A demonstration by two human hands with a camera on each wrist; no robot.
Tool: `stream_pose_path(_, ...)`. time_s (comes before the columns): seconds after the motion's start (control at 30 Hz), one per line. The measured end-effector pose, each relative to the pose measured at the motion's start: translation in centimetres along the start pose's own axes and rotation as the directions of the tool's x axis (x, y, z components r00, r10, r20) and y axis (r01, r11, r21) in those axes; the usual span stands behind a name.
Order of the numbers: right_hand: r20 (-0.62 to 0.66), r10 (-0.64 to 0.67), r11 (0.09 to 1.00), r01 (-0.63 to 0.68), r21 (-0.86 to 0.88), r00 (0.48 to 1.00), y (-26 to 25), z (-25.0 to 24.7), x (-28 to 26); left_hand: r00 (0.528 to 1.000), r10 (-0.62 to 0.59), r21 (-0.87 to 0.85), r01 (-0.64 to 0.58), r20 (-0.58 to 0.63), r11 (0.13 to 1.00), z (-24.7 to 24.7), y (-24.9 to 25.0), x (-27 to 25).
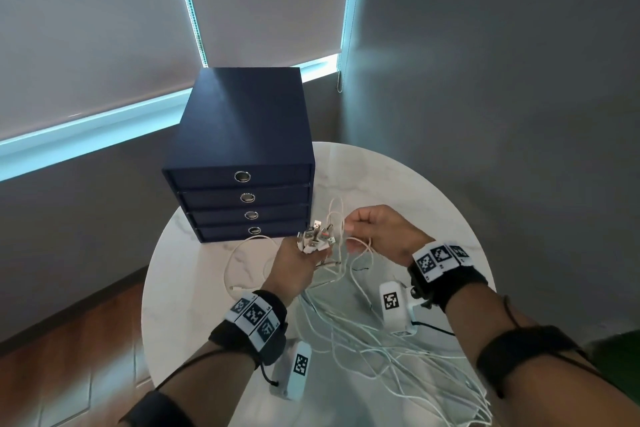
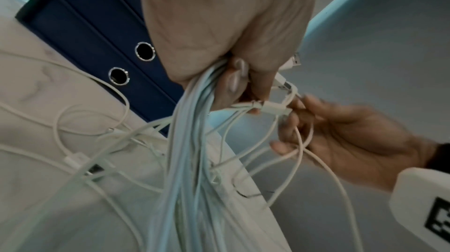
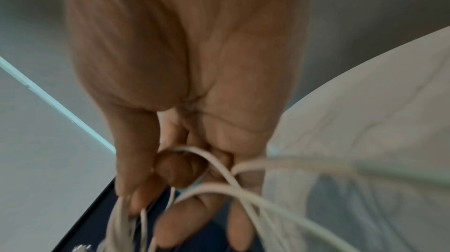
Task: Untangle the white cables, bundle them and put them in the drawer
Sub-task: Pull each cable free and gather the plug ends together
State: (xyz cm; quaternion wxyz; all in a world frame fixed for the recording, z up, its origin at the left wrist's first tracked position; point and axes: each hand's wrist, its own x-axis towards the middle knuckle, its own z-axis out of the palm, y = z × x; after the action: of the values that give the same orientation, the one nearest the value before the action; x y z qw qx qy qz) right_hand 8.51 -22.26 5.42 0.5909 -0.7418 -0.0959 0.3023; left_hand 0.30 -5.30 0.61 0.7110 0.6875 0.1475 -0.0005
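Observation:
My left hand (image 1: 304,255) grips a bunch of white cables (image 2: 192,140) just below their USB plugs (image 1: 317,236), which stick up in front of the drawer unit. My right hand (image 1: 363,230) is right beside it, its thumb and fingers pinching a loop of white cable (image 3: 219,171). The long cable tails (image 1: 398,350) hang down and lie tangled across the round white table (image 1: 415,191). A separate white cable (image 1: 242,267) lies coiled on the table left of my left hand. The dark blue drawer unit (image 1: 242,128) has all its drawers closed.
The drawer unit stands at the table's far left edge, with ring pulls (image 1: 242,176) on each drawer front. Grey walls and window blinds rise behind it. Wooden floor (image 1: 69,357) shows below the table's left rim.

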Motion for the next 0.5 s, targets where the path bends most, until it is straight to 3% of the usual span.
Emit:
stream_pose_path(0.07, 0.025, 0.034, 0.997, -0.033, -0.064, 0.999, -0.1, -1.1, -0.4, 1.0, 0.001, 0.079, 0.001, -0.017, 0.997, -0.4, -0.5, 0.2)
stream_pose_path(0.13, -0.151, -0.052, 0.984, 0.025, -0.177, 0.987, 0.0, -2.2, -0.3, 1.0, 0.005, 0.151, -0.004, -0.004, 0.988, -0.8, -1.1, 0.4)
stream_pose_path(0.2, -0.352, -0.135, 0.977, 0.065, -0.202, 0.926, 0.1, -3.1, 0.1, 1.0, 0.013, 0.21, -0.012, -0.003, 0.978, -0.9, -1.3, 0.6)
stream_pose_path(0.27, -0.464, -0.18, 0.971, 0.082, -0.223, 0.867, 0.3, -3.6, 0.5, 1.0, 0.021, 0.257, -0.019, -0.003, 0.966, -1.0, -1.0, 0.8)
stream_pose_path(0.33, -0.497, -0.196, 0.966, 0.078, -0.248, 0.846, 0.6, -3.9, 0.8, 1.0, 0.019, 0.265, -0.019, 0.001, 0.964, -1.0, -0.5, 1.0)
stream_pose_path(0.5, -0.457, -0.181, 0.98, 0.122, -0.155, 0.871, 1.0, -4.2, 0.4, 0.999, -0.037, 0.146, 0.042, -0.033, 0.988, -0.8, 0.6, 0.9)
